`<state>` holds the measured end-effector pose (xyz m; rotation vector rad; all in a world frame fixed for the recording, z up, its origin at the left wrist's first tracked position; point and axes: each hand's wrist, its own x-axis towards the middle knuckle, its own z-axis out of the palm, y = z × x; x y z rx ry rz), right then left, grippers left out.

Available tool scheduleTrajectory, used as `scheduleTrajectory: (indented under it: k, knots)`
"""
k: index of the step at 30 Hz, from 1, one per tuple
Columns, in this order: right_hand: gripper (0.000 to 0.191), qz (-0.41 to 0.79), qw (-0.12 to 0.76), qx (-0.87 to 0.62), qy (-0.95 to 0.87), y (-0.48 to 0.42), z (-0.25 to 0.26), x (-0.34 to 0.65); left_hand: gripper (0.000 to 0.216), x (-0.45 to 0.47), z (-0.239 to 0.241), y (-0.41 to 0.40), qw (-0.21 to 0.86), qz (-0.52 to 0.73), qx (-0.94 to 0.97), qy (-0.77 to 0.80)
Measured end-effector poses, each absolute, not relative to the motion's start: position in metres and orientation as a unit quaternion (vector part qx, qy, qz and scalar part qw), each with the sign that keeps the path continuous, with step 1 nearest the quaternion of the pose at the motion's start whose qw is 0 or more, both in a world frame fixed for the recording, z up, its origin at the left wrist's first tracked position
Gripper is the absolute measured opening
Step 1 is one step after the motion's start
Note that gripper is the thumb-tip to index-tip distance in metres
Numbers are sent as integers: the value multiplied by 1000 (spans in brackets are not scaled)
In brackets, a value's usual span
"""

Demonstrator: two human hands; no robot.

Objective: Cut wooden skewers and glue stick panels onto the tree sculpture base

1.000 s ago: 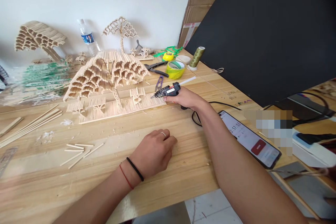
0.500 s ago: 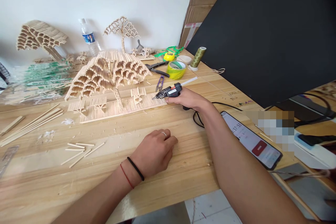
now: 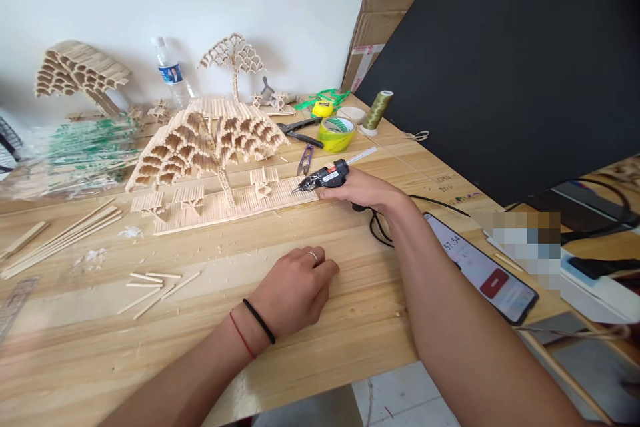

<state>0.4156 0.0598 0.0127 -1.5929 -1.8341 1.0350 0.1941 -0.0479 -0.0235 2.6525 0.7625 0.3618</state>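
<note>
My right hand (image 3: 369, 188) grips a black hot glue gun (image 3: 333, 175) with a clear glue stick (image 3: 363, 155) out of its back. The gun's nozzle points left, over the right end of a slatted stick base (image 3: 240, 210); whether it touches is unclear. On that base stands a tree model (image 3: 225, 183) built of small wooden sticks, with a little stick table (image 3: 263, 181) near the nozzle. Two more small stick tables (image 3: 189, 197) are at its left part. My left hand (image 3: 295, 283) rests on the wooden tabletop, fingers curled in; nothing shows in it.
Loose short sticks (image 3: 160, 290) and longer sticks (image 3: 75, 240) lie at left. Behind the gun are purple snips (image 3: 305, 160), pliers (image 3: 303, 127), yellow tape (image 3: 337, 135) and a thread spool (image 3: 377, 113). The gun's cable (image 3: 435, 202) runs past a phone (image 3: 487, 273) at right.
The glue gun in my right hand has shifted slightly to the right. My left hand stays where it was. The view has moved very little.
</note>
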Motion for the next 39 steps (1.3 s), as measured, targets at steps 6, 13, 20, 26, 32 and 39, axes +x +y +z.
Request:
scheduleTrajectory:
  k: [6, 13, 20, 26, 32, 39]
  knots:
    - [25, 379, 240, -590, -671, 60, 14, 417, 22, 194, -24, -49, 177, 127, 938, 269]
    - [39, 415, 305, -558, -651, 58, 16, 421, 22, 194, -24, -49, 179, 127, 938, 269]
    - [42, 416, 295, -609, -608, 59, 14, 432, 22, 193, -23, -48, 182, 129, 938, 267]
    - [42, 420, 285, -610, -609, 60, 10, 434, 21, 194, -22, -48, 184, 130, 937, 266]
    - [41, 399, 277, -613, -622, 63, 6, 431, 21, 194, -22, -48, 181, 126, 938, 267]
    - [36, 386, 272, -629, -617, 64, 5, 430, 20, 194, -22, -47, 177, 125, 939, 267]
